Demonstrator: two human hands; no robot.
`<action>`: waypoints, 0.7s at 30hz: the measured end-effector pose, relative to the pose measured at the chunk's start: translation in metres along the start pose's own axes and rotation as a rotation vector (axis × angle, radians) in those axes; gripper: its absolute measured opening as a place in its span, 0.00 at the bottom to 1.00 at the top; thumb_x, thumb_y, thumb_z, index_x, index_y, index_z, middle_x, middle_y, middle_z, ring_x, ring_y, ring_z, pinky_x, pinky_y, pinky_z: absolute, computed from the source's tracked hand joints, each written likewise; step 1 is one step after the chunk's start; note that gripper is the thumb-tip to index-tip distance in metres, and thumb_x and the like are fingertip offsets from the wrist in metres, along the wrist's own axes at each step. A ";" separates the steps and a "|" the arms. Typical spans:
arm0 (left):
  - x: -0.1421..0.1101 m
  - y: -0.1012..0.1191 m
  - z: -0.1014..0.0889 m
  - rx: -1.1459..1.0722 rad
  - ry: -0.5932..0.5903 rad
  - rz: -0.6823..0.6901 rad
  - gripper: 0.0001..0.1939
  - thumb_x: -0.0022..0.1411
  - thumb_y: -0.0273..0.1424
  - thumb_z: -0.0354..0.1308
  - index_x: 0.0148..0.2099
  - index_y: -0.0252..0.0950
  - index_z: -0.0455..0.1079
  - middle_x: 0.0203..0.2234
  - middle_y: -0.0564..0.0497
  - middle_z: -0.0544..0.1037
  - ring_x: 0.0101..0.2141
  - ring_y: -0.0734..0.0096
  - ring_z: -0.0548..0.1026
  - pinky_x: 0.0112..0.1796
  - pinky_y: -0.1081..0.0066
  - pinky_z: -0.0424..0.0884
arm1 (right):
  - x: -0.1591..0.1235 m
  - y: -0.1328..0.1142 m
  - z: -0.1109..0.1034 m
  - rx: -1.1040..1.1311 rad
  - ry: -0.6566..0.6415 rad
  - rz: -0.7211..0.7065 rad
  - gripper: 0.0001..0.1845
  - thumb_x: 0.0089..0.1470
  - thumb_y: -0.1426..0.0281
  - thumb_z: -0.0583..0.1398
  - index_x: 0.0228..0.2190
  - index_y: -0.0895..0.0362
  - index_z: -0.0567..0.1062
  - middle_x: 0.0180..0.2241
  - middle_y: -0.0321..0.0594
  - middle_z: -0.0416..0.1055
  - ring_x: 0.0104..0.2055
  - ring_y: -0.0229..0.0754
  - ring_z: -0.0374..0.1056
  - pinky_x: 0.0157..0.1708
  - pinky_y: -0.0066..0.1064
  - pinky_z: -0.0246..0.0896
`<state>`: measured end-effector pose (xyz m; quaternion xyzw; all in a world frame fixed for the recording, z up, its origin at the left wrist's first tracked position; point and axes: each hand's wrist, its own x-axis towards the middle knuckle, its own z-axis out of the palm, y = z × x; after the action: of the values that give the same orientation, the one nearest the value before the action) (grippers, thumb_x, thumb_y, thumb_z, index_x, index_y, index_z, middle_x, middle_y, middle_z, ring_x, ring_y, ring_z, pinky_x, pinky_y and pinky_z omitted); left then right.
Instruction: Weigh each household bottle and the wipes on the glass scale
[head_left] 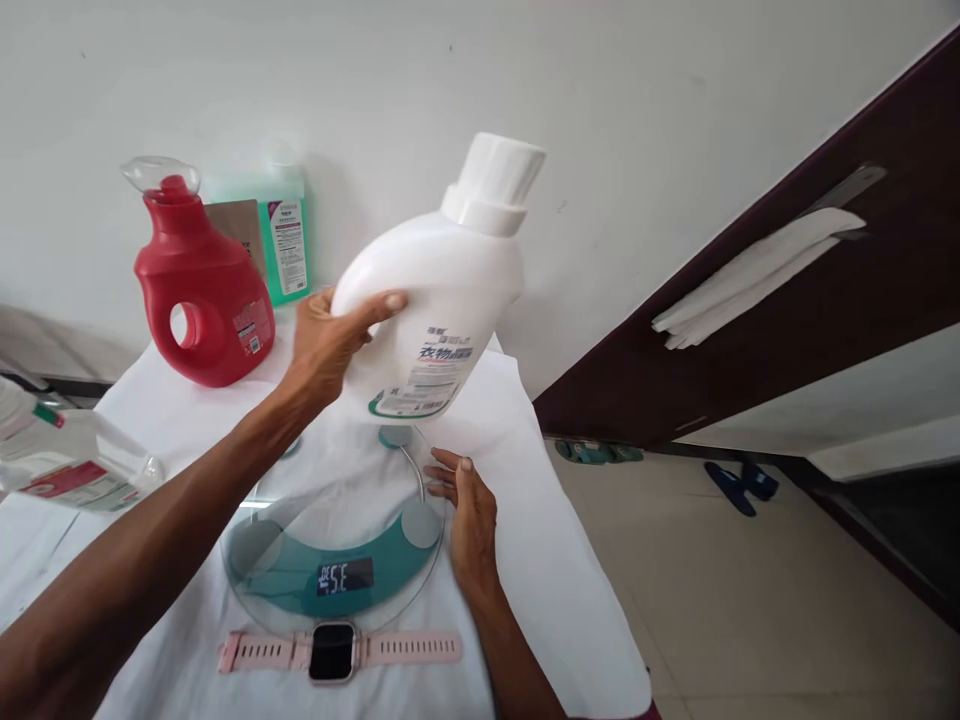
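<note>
Centrally, a large white jug (435, 300) of laundry liquid is held tilted over the far part of a glass scale (300, 588), its cap leaning right; whether its base touches the glass is unclear. The person's left hand (330, 345) grips its side handle, thumb pressed on the front and the remaining fingers curled behind, mostly hidden. Near the scale's right edge, the right hand (471, 510) holds nothing, its fingers loosely parted.

The scale's display (344, 577) shows lit digits. Just in front lies a pink-strapped smartwatch (332, 652), face up. All this is on a white-clothed tabletop (555, 590). Toward the back left stand a red jug (214, 285) and, behind it, a green container (289, 250); a clear bottle (75, 455) is at the left edge. Beyond are a pale wall (637, 120) and, on the floor at right, dark slippers (739, 485).

As a judgement, the jug looks heavy for one hand: if the grip slipped or twisted, it could fall and crack the glass. Set down hard or off-centre, it might tip the scale or topple.
</note>
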<state>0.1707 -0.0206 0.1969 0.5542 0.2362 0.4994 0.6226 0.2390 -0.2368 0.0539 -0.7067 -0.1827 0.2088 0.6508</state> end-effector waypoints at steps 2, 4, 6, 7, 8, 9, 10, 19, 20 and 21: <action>0.013 -0.015 0.021 -0.031 -0.013 -0.027 0.25 0.41 0.47 0.81 0.25 0.37 0.72 0.19 0.56 0.71 0.22 0.76 0.67 0.22 0.73 0.64 | 0.001 0.000 -0.001 0.003 0.000 0.022 0.43 0.62 0.32 0.53 0.48 0.55 0.85 0.50 0.53 0.83 0.50 0.56 0.80 0.46 0.47 0.76; 0.022 -0.033 0.040 -0.078 -0.035 -0.072 0.25 0.42 0.48 0.81 0.27 0.36 0.74 0.21 0.54 0.74 0.24 0.74 0.70 0.23 0.73 0.66 | 0.002 0.001 -0.004 -0.001 -0.007 0.037 0.43 0.62 0.32 0.53 0.49 0.55 0.85 0.50 0.53 0.83 0.51 0.56 0.80 0.47 0.47 0.76; 0.029 -0.051 0.054 -0.114 -0.044 -0.116 0.25 0.42 0.47 0.82 0.28 0.36 0.75 0.23 0.53 0.76 0.26 0.73 0.73 0.24 0.73 0.68 | 0.003 0.002 -0.007 -0.011 -0.017 0.050 0.45 0.62 0.31 0.52 0.49 0.55 0.85 0.51 0.53 0.83 0.51 0.57 0.79 0.48 0.48 0.76; 0.032 -0.059 0.060 -0.127 -0.042 -0.135 0.25 0.42 0.47 0.82 0.28 0.36 0.76 0.24 0.52 0.77 0.27 0.72 0.73 0.24 0.73 0.69 | 0.003 0.003 -0.008 -0.017 -0.022 0.061 0.45 0.62 0.31 0.52 0.50 0.55 0.85 0.51 0.53 0.83 0.52 0.57 0.79 0.48 0.48 0.76; 0.036 -0.067 0.065 -0.139 -0.035 -0.150 0.24 0.42 0.47 0.83 0.29 0.36 0.77 0.25 0.52 0.77 0.27 0.71 0.74 0.25 0.72 0.70 | 0.004 0.003 -0.009 -0.021 -0.027 0.074 0.46 0.62 0.31 0.51 0.50 0.55 0.85 0.52 0.53 0.83 0.52 0.57 0.79 0.49 0.48 0.75; 0.039 -0.073 0.069 -0.151 -0.027 -0.162 0.24 0.43 0.46 0.83 0.29 0.36 0.77 0.25 0.51 0.77 0.28 0.70 0.75 0.25 0.72 0.70 | 0.004 0.003 -0.010 -0.025 -0.029 0.087 0.46 0.62 0.31 0.51 0.51 0.55 0.85 0.52 0.54 0.83 0.52 0.58 0.79 0.49 0.49 0.75; 0.042 -0.079 0.072 -0.163 -0.016 -0.170 0.24 0.43 0.47 0.82 0.29 0.36 0.77 0.26 0.51 0.78 0.29 0.69 0.75 0.26 0.71 0.71 | 0.004 0.003 -0.011 -0.028 -0.031 0.097 0.47 0.62 0.31 0.51 0.51 0.56 0.85 0.52 0.54 0.83 0.52 0.58 0.79 0.49 0.49 0.75; 0.058 -0.114 0.087 -0.201 0.030 -0.123 0.26 0.44 0.51 0.81 0.32 0.36 0.78 0.29 0.50 0.79 0.32 0.66 0.76 0.30 0.69 0.72 | 0.010 0.000 -0.010 -0.050 -0.019 0.129 0.48 0.59 0.29 0.52 0.48 0.57 0.85 0.52 0.54 0.83 0.52 0.58 0.79 0.46 0.47 0.75; 0.058 -0.118 0.087 -0.181 0.006 -0.109 0.26 0.44 0.51 0.81 0.32 0.36 0.78 0.28 0.51 0.79 0.31 0.67 0.76 0.31 0.69 0.71 | 0.011 0.000 -0.010 -0.051 -0.014 0.127 0.48 0.59 0.29 0.53 0.48 0.58 0.85 0.52 0.55 0.82 0.52 0.59 0.79 0.46 0.47 0.75; 0.058 -0.121 0.086 -0.149 -0.021 -0.096 0.26 0.44 0.52 0.80 0.31 0.36 0.78 0.27 0.51 0.78 0.31 0.67 0.76 0.31 0.69 0.70 | 0.011 0.000 -0.009 -0.052 -0.010 0.125 0.48 0.58 0.29 0.53 0.48 0.58 0.85 0.52 0.55 0.82 0.51 0.59 0.80 0.45 0.46 0.75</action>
<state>0.3095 0.0054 0.1230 0.4995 0.2180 0.4793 0.6879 0.2532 -0.2386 0.0539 -0.7322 -0.1467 0.2477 0.6172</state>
